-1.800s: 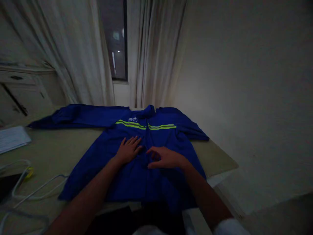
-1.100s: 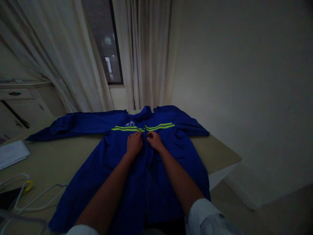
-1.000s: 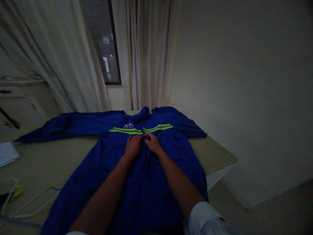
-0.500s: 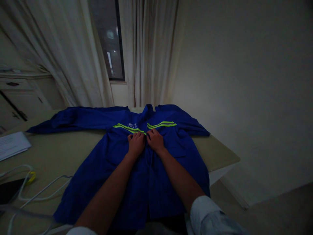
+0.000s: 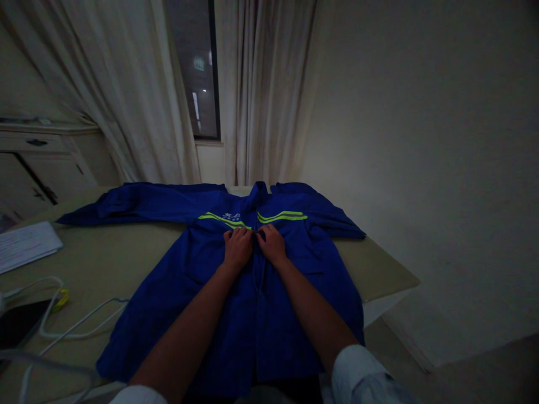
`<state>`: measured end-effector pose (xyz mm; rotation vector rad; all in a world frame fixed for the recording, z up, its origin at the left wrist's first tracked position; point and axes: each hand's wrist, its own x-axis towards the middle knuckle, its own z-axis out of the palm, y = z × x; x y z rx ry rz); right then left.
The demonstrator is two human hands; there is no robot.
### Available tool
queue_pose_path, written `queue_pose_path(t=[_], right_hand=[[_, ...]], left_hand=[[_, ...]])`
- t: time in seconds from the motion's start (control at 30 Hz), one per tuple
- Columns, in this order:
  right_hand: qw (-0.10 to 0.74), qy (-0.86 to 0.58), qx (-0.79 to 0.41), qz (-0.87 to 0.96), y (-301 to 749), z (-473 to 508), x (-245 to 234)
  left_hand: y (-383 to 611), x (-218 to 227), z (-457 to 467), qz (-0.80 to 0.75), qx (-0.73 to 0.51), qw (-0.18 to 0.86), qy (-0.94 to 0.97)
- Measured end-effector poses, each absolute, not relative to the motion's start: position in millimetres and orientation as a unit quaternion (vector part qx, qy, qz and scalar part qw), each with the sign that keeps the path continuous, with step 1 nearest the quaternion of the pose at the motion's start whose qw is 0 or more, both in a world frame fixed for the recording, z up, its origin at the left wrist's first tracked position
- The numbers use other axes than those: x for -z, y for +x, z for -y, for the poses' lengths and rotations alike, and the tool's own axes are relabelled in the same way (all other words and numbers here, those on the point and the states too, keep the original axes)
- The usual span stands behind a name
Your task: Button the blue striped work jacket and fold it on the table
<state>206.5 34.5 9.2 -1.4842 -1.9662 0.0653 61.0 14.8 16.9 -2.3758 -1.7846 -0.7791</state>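
A blue work jacket (image 5: 223, 331) with yellow-green stripes across the chest lies face up, its sleeves spread to both sides. At the front opening, just under the stripes, my left hand (image 5: 238, 247) is closed on the jacket's edge. Close beside it my right hand (image 5: 272, 244) pinches the facing edge of the same opening. The fingertips nearly meet there, and they hide whatever fastener lies between them. Below my hands the two front edges run down side by side with a small gap.
The jacket lies on a greenish table (image 5: 387, 269), whose right corner juts toward the wall. At left are papers (image 5: 27, 244), a dark phone-like device (image 5: 23, 322) and white cables (image 5: 80, 335). Curtains (image 5: 269, 90) and a cabinet (image 5: 50, 163) stand behind.
The view has shifted slightly, so everything sits a little further right. Both hands stay at the same spot on the jacket front, with only small finger movement.
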Motion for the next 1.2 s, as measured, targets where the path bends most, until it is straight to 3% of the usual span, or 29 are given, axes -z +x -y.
queue_pose_path(t=[0.53, 1.2], right_hand=[[0.392, -0.509, -0.092, 0.761, 211, -42, -2], [0.228, -0.597, 0.098, 0.763, 202, -27, -17]], left_hand=[[59, -11, -24, 0.618, 0.241, -0.030, -0.747], [62, -17, -18, 0.562, 0.241, 0.020, -0.791]])
